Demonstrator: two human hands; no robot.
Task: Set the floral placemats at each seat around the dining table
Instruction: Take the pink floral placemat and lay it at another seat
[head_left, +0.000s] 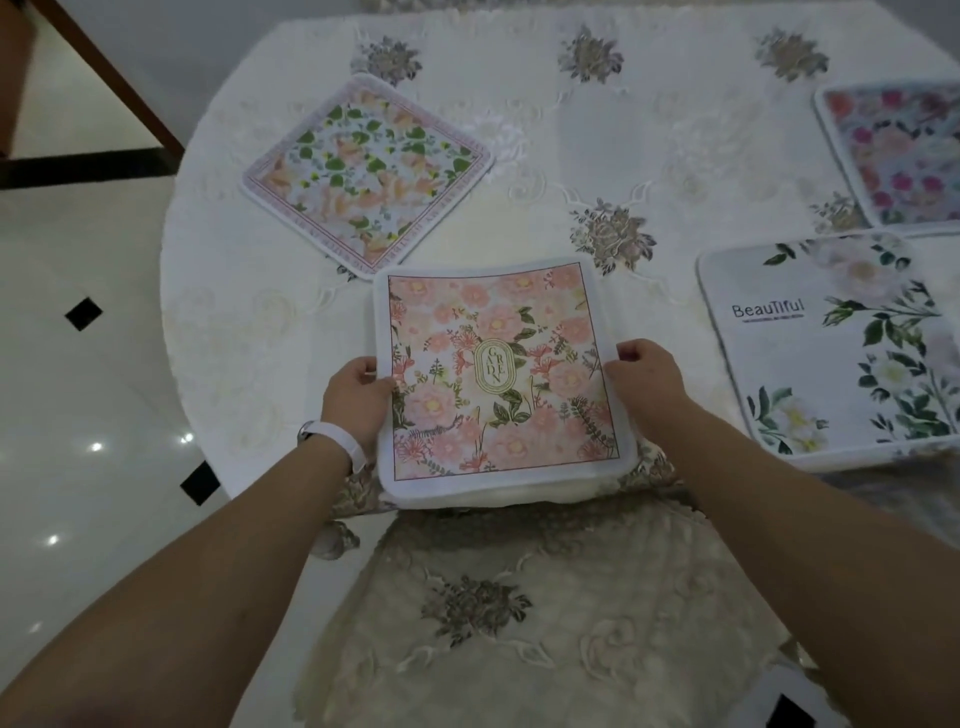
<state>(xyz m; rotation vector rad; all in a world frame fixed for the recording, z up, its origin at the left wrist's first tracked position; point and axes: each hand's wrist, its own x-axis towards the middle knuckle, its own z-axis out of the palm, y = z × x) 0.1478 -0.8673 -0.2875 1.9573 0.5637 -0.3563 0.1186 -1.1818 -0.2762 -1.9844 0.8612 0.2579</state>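
Landmark: round dining table (675, 171) under a cream lace tablecloth (519, 649) embroidered with grey-brown flowers, its hem hanging over the near edge.

Item 1: square pink-flowered placemat with white border and "GARDEN" oval emblem (498, 374), at the table's near edge, its near side overhanging the rim. Left hand (356, 397) grips its left edge, thumb on top, fingers curled beneath; right hand (644, 376) pinches its right edge likewise. White wristband (343, 441) on the left wrist.

Item 2: square orange-and-green leaf-print placemat (366, 174), flat on the table's far left part, turned cornerwise.

Item 3: white placemat with green leaves and "Beautiful" lettering (831, 348), flat at the table's right side.

Item 4: magenta-rose placemat (898, 150), far right on the table, partly out of frame.

Surround: glossy white tiled floor with black diamond insets (83, 313), left of the table.
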